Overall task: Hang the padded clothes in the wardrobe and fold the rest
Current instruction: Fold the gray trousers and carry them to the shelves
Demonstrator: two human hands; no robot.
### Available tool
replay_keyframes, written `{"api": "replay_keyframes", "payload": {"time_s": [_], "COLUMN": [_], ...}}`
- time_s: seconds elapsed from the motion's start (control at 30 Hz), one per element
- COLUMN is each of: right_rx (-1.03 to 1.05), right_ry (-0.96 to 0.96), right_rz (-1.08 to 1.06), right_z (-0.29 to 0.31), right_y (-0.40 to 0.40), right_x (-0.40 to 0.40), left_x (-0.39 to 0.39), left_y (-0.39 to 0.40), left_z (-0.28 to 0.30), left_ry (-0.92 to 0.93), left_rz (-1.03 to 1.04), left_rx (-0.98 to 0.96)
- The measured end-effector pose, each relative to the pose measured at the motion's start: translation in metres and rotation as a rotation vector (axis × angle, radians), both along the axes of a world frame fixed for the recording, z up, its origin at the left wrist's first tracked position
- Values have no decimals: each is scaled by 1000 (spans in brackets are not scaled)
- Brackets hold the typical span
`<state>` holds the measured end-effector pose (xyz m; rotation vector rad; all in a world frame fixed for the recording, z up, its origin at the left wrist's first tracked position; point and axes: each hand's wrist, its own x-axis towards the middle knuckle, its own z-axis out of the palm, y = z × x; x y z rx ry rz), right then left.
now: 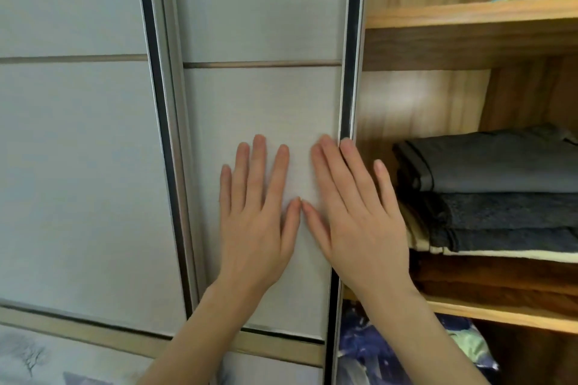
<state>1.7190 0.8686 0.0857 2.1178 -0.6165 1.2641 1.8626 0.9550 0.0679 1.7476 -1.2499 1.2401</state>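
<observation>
**Wardrobe door takes both our palms before any hanging begins**

Wardrobe panels fill the frame as we stand close in. At far left, the outer sliding door (72, 134) sits in its own track, pale grey with a thin horizontal trim line. Just right of its dark frame strip lies the inner sliding door (262, 25), and here we work: our left hand (256, 216) lies flat on the panel, fingers straight and spread, holding nothing. Our right hand (356, 212) presses beside it, thumbs touching, its fingers straight too, with the tips reaching the door's dark metal edge (350, 40). We judge the flat palms are there for friction, since no handle shows on this panel, and the fingers at the edge suit steering the slide; which way the door is meant to go, we cannot tell.

Right of the edge, the open wooden compartment shows a shelf (500, 312) carrying a stack of folded clothes (500, 191), grey and dark blue over a cream layer. Patterned blue fabric (375, 353) sits below. No padded garment or hanging rail is visible here.
</observation>
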Motion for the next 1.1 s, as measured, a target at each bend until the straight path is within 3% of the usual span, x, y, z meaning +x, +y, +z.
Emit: {"api": "replay_keyframes", "payload": {"time_s": [0.43, 1.1], "right_rx": [-15, 189], "right_ry": [0, -168], "right_rz": [-167, -268], "right_z": [-1, -6], "right_y": [-28, -71], "right_x": [-66, -173], "left_x": [-42, -77], "left_y": [-17, -39], "left_z": [1, -1], "left_ry": [-64, -33], "left_rz": [-125, -181], "left_rx": [15, -67]}}
